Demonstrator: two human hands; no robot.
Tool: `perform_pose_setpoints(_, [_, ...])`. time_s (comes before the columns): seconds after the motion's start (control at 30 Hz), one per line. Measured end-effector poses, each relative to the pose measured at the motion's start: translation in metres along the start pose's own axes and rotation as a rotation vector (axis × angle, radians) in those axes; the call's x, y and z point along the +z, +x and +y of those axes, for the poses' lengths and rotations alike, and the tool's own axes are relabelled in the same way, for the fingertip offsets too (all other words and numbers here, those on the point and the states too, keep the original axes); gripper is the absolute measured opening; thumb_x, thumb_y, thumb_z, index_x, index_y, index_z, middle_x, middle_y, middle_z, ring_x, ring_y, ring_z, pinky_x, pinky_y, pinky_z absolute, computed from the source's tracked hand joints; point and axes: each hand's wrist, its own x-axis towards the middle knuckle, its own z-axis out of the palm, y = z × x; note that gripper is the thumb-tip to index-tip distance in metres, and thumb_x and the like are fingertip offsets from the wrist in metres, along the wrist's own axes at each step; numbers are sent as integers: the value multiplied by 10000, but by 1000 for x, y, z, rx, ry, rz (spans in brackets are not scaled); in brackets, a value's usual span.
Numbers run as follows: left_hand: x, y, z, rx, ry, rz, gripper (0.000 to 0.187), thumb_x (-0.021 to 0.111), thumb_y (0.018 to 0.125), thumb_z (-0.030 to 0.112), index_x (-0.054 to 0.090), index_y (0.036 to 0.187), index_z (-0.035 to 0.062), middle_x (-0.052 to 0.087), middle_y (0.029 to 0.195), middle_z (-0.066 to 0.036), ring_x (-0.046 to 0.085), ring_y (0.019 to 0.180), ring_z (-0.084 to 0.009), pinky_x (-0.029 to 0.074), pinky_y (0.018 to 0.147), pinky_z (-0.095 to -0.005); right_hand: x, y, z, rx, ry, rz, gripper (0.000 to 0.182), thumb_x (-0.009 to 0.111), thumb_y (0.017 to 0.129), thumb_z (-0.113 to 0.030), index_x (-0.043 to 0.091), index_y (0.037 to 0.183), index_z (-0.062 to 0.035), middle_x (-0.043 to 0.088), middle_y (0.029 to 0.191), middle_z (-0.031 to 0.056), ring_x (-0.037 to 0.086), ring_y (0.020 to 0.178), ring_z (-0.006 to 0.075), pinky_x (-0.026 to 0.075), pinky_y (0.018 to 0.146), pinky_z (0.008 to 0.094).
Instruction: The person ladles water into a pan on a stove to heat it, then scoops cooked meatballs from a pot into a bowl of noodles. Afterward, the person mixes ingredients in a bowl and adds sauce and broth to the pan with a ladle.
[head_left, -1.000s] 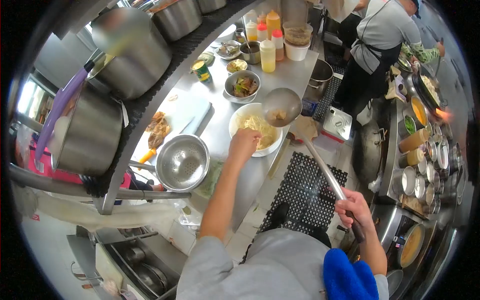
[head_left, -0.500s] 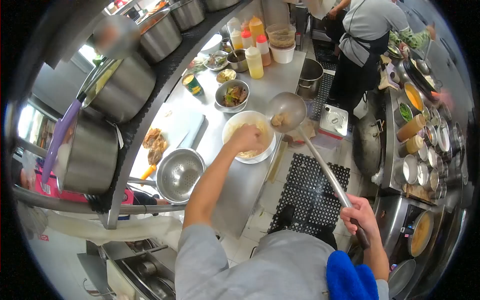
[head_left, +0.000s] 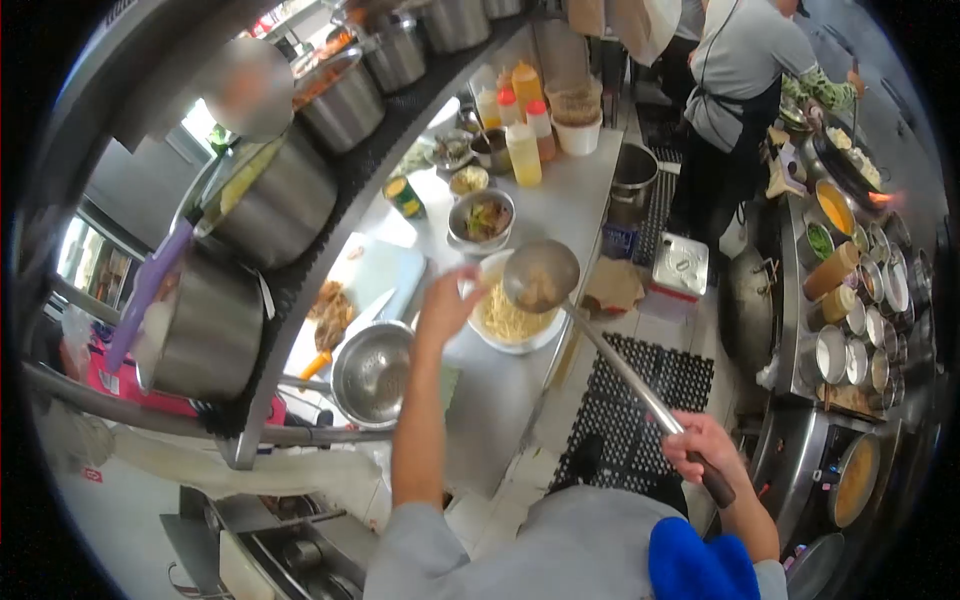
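Observation:
My right hand [head_left: 703,447] is wrapped around the dark grip of a large long-handled ladle [head_left: 628,375]. The ladle's wide metal bowl hangs over the far rim of a white bowl of noodles [head_left: 515,318], with a little pale brown food inside it. Beside the left rim of that bowl is my left hand [head_left: 447,303], its fingers slightly apart and nothing visible between them. Just beyond, a metal bowl of meat and greens [head_left: 482,221] stands on the steel counter.
Left of my left arm sit a colander [head_left: 373,375], a knife with an orange handle [head_left: 345,335] and cooked meat. Sauce bottles [head_left: 523,155] line the counter's back. Large pots [head_left: 205,315] stand on the left shelf. A co-worker [head_left: 745,90] is at the stove on the right.
My left hand has lifted out of the noodle bowl and moved left to its rim. The ladle has shifted left and down, over the bowl. The whole view has swung slightly.

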Motion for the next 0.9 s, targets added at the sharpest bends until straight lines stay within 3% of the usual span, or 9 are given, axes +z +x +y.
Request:
perform_pose_setpoints(0.03, [2,-12,-1,-34,111,-34,376,723,752,288,648,1064,92,672,936,-43,504,573,-161,453,590,-308,3,-7,-4,-14,-27,41,443,567,836,-55,451,1253,41,501,624,42,410,370,57,340,319,208])
perform_pose_setpoints(0.07, [16,-20,-21,36,-37,13,376,720,753,273,645,1072,89,671,937,-28,487,560,-150,448,582,-297,3,-14,-9,0,-18,61,441,567,824,-47,457,1241,49,501,618,44,415,370,59,336,318,208])
perform_pose_setpoints(0.23, [12,-77,13,-209,-188,13,369,701,773,223,634,1111,88,668,982,-19,478,675,-112,444,634,-259,-1,-44,-19,-89,5,202,464,548,796,-25,452,1240,66,453,566,39,376,330,59,294,282,215])
perform_pose_setpoints(0.33, [-1,-120,30,-257,-266,18,351,702,773,196,631,1090,63,666,990,-58,457,630,-159,435,627,-287,-20,-55,-10,-134,0,222,493,563,799,-52,430,1261,55,432,544,29,369,301,73,295,258,225])
perform_pose_setpoints(0.47, [-43,-178,40,-383,-330,146,357,717,755,93,632,1102,86,648,974,4,460,670,-62,406,580,-202,-58,-68,26,-204,-20,243,537,573,825,-118,375,1299,39,411,534,30,373,290,93,310,243,249])
perform_pose_setpoints(0.57, [-76,-224,42,-273,-233,635,329,687,756,29,626,1078,57,629,932,-23,444,639,-79,379,562,-215,-81,-73,50,-159,-87,336,552,563,844,-152,344,1322,15,389,531,29,378,292,105,322,241,262])
perform_pose_setpoints(0.7, [-116,-276,41,-192,229,1500,258,613,842,126,584,1079,27,570,873,-42,477,693,-150,402,630,-248,-107,-80,73,-108,-24,371,527,533,837,-130,353,1320,-23,392,576,21,348,309,85,284,243,246])
perform_pose_setpoints(0.8, [-144,-265,39,-387,436,1510,269,608,863,238,597,964,-12,580,868,-75,488,707,-173,409,635,-283,-109,-91,80,-68,52,381,482,506,835,-99,387,1298,-42,404,605,21,347,334,75,284,262,231])
perform_pose_setpoints(0.9, [-154,-285,5,-812,299,1145,366,629,856,320,619,897,-44,623,857,-114,514,687,-189,424,630,-313,-128,-99,94,-52,94,354,462,475,855,-68,383,1306,-29,422,612,41,376,344,100,321,283,249])
